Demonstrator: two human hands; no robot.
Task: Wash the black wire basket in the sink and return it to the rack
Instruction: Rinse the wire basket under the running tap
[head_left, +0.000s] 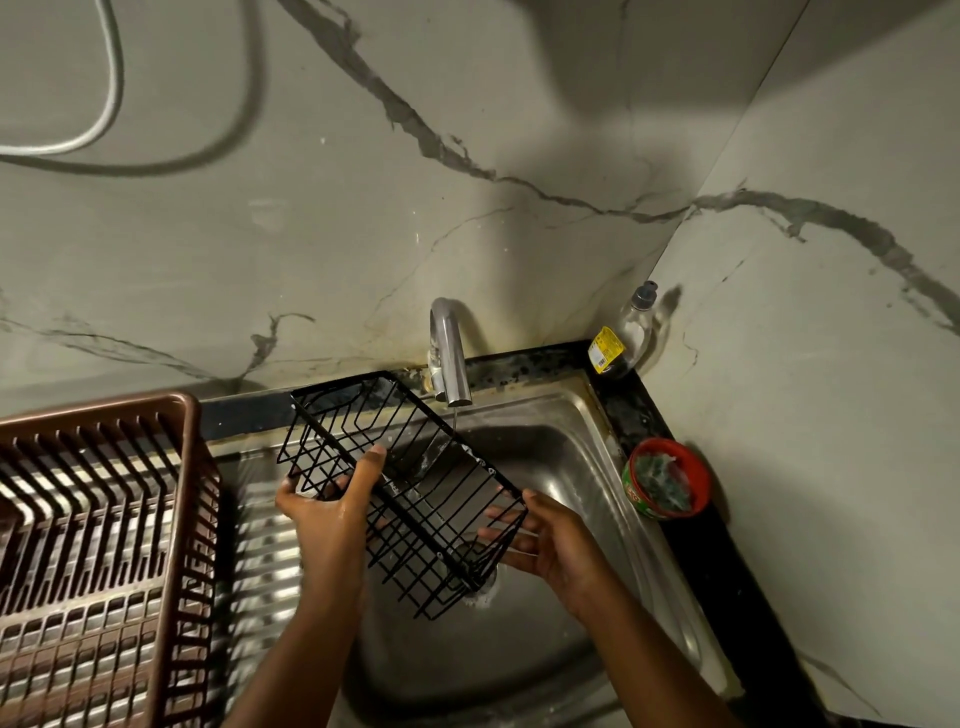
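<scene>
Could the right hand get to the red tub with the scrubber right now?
Probably not straight away: the right hand is holding one end of the black wire basket. The way to the red tub on the counter looks clear once it lets go.

This is a home kitchen's washing-up corner, shown by a steel sink (587, 467) with ribbed drainboard (265, 551) under a chrome tap (451, 353), a brown plastic dish rack (98, 545), a dish-soap bottle (626, 332), a scrubber tub (667, 478) and marble-veined wall tiles (363, 208).
</scene>
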